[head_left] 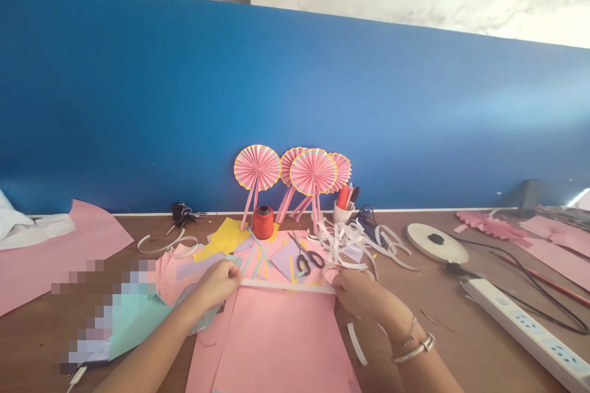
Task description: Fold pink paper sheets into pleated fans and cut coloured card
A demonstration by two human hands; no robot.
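Observation:
A narrow white strip of tape (288,285) runs straight between my two hands, across the upper edge of a large pink paper sheet (283,338). My left hand (221,282) pinches its left end. The right end is in the closed fingers of my right hand (353,288), beside a thin pale ring that looks like a tape roll (328,275), partly covered by the fingers. Just beyond the strip lie dark-handled scissors (304,258), purple and yellow paper pieces, and thin blue strips. A mint-green sheet (138,322) is beside my left forearm.
Pink pleated paper fans (313,172) lean against the blue panel (295,86), behind a red thread spool (263,223) and a white pen cup (343,212). Curled white strips (350,236) are heaped at right. A power strip (525,331) and cables lie farther right.

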